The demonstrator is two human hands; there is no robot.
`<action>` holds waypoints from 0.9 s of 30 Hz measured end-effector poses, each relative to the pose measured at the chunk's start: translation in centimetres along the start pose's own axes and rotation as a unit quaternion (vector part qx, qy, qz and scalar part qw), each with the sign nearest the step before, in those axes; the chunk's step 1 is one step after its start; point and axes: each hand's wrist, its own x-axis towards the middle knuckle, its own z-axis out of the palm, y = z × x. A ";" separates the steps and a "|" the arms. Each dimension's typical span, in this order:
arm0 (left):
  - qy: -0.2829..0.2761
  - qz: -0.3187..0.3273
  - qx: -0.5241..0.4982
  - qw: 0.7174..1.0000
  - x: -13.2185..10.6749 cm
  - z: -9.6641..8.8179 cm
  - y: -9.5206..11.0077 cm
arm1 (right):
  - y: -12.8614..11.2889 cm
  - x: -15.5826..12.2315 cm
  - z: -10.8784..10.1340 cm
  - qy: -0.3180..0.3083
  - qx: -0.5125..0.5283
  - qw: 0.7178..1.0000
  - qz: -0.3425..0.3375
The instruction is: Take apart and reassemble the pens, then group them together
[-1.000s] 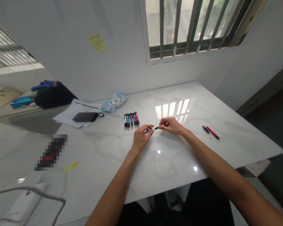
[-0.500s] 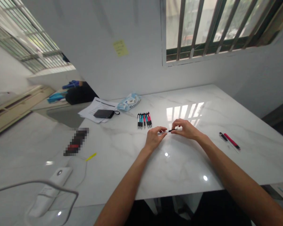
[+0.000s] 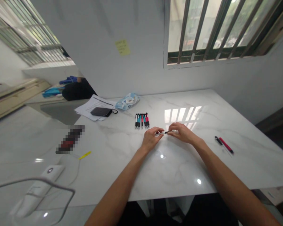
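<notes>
My left hand (image 3: 151, 137) and my right hand (image 3: 182, 132) pinch the two ends of one thin pen (image 3: 164, 132) just above the white marble table (image 3: 179, 169). The pen's visible middle is white and black, and it lies level between my fingertips. A row of several red, teal and black pens (image 3: 141, 120) lies side by side on the table just beyond my left hand. To my right lie a red pen (image 3: 225, 145) and a black pen part (image 3: 218, 140).
Papers with a dark pouch (image 3: 101, 111) and a blue-white wipes pack (image 3: 127, 101) sit at the back left. A yellow strip (image 3: 85, 155), a white device (image 3: 36, 190) with a grey cable and a blurred-out item are at the left. The table's front edge is near me.
My hands have drawn closer together on the pen, so less of it shows between them. The camera view has shifted, first to the left and then slightly back.
</notes>
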 end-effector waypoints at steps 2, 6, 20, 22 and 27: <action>-0.003 -0.001 0.000 1.000 0.1 0.0 -0.1 | -0.1 0.0 0.0 0.024 0.008 1.000 0.002; -0.003 0.000 -0.006 1.000 0.1 0.1 -0.1 | -0.1 0.3 0.1 0.016 -0.004 1.000 0.014; 0.029 0.034 -0.063 0.997 1.4 -1.2 1.7 | -1.0 0.6 0.5 0.045 0.099 0.991 0.072; 0.054 0.032 -0.080 0.995 2.1 -1.4 2.0 | -1.1 0.6 0.8 0.049 0.126 0.988 0.077; 0.078 0.028 -0.086 0.993 3.4 -2.4 1.0 | -1.2 0.7 1.4 0.038 0.159 0.983 0.086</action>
